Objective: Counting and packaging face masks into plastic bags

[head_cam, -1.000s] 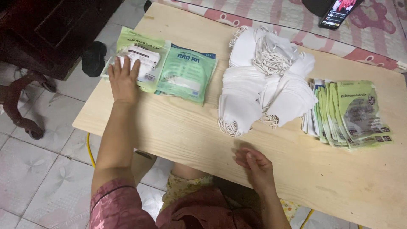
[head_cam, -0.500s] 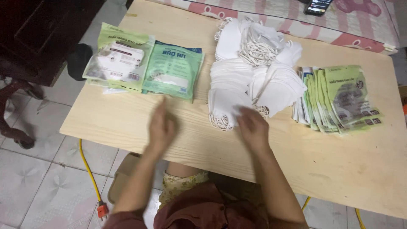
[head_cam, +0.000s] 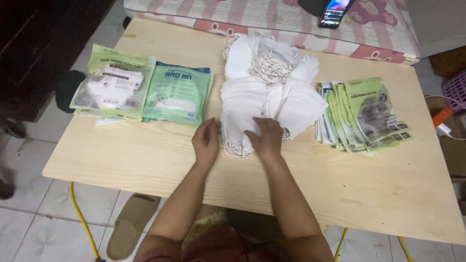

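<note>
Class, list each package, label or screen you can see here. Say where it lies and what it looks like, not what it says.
Filled packets: table's left end, flat, pale green, white mask showing through.
Teal packet: beside those, flat, rectangular.
Empty packets: table's right side, fanned stack, green and grey.
Phone screen: on the striped mattress beyond, lit, colourful.

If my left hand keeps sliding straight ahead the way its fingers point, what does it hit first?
Most likely the pile of white masks. The left hand points up and slightly right across the table, its fingertips already at the pile's near-left edge. The green packets lie off to its left.
</note>
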